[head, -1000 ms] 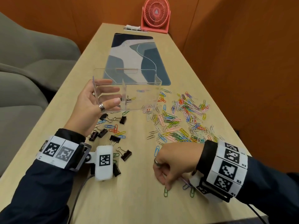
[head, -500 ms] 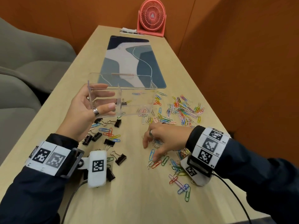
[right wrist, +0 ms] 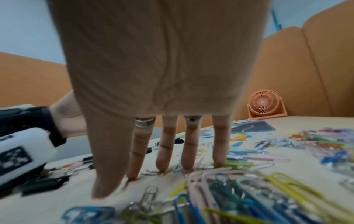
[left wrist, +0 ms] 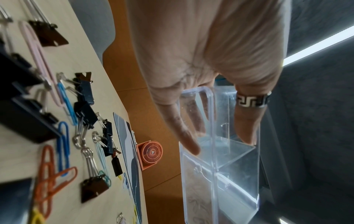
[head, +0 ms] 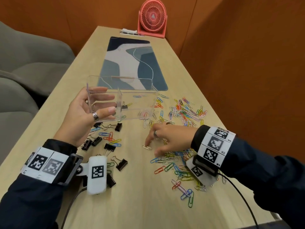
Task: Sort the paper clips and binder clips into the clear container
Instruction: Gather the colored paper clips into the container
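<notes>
My left hand (head: 92, 111) grips the left end of the clear container (head: 137, 100), holding it above the table; fingers lie on the outer wall and the thumb reaches inside (left wrist: 247, 121). A divider (left wrist: 228, 153) splits the clear container (left wrist: 220, 174) into compartments. My right hand (head: 158, 142) is spread flat, straight fingertips (right wrist: 161, 165) pressing on the table among coloured paper clips (head: 186, 111); a silver clip (head: 147, 147) lies at the index tip. Black binder clips (head: 121, 164) lie below the container. More paper clips (right wrist: 239, 192) crowd under my right wrist.
A blue patterned mat (head: 132, 63) lies beyond the container, with a pink fan (head: 152, 18) at the table's far end. Grey chairs (head: 28, 63) stand to the left and an orange wall (head: 247, 63) runs close on the right. The table's near edge is below my arms.
My right hand moved from the near edge forward and left, dragging paper clips along, and spread from curled to flat on the table. The left hand still holds the container.
</notes>
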